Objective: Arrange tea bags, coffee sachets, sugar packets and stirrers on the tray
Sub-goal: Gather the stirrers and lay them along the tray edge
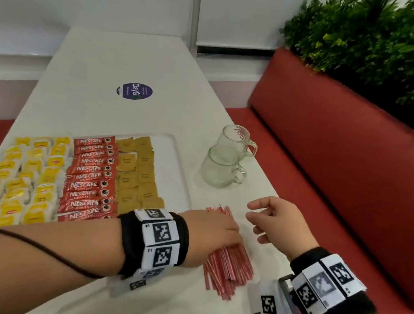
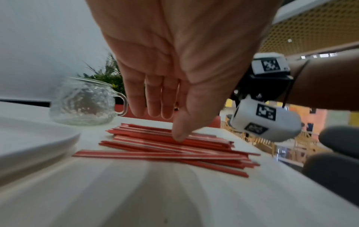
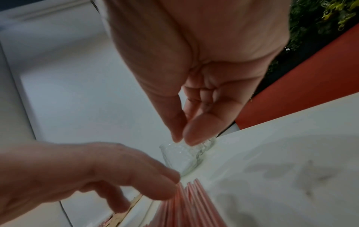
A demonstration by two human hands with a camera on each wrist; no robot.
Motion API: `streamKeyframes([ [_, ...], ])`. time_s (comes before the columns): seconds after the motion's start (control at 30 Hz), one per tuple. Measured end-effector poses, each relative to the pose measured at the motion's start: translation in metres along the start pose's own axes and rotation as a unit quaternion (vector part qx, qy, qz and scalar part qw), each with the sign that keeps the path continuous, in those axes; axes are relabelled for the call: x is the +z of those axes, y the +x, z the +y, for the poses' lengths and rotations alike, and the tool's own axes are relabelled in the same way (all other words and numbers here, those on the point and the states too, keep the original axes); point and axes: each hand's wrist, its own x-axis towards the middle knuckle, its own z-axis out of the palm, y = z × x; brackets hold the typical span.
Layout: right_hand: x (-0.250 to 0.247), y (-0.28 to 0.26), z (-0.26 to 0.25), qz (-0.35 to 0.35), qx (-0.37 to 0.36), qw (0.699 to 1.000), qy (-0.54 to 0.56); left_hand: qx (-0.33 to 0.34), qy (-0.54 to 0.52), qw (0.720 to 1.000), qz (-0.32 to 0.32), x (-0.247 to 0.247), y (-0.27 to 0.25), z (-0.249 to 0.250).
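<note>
A white tray [image 1: 180, 169] holds yellow tea bags [image 1: 18, 180] on the left, red coffee sachets [image 1: 90, 178] in the middle and brown sugar packets [image 1: 140, 173] on the right. Red stirrers [image 1: 231, 267] [image 2: 174, 147] [image 3: 194, 204] lie in a loose pile on the table, right of the tray. My left hand [image 1: 218, 227] [image 2: 167, 122] [image 3: 116, 169] reaches across and rests on the pile's far end, fingers straight, thumb tip touching the stirrers. My right hand [image 1: 258, 220] [image 3: 182, 138] hovers just right of the pile, fingers loosely curled, holding nothing.
Two empty glass mugs [image 1: 222, 170] [image 2: 83, 101] [image 3: 180, 158] stand behind the stirrers near the table's right edge. A red bench [image 1: 333, 178] with plants [image 1: 382, 49] behind it runs along the right. A round purple sticker [image 1: 134, 91] marks the far tabletop.
</note>
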Motion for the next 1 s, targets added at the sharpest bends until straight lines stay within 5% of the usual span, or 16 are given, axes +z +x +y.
streamKeyframes([
  [0.33, -0.021, -0.003, 0.018, -0.043, -0.005, 0.999, 0.012, -0.039, 0.094, 0.992, -0.072, 0.000, 0.031, 0.001],
  [0.6, -0.022, -0.001, 0.023, -0.066, -0.013, 0.998, 0.014, -0.115, 0.036, 0.989, -0.089, -0.001, 0.034, 0.000],
  [1.0, -0.014, 0.011, 0.021, -0.072, -0.036, 0.996, 0.024, -0.139, 0.016, 0.986, -0.092, -0.004, 0.035, -0.016],
])
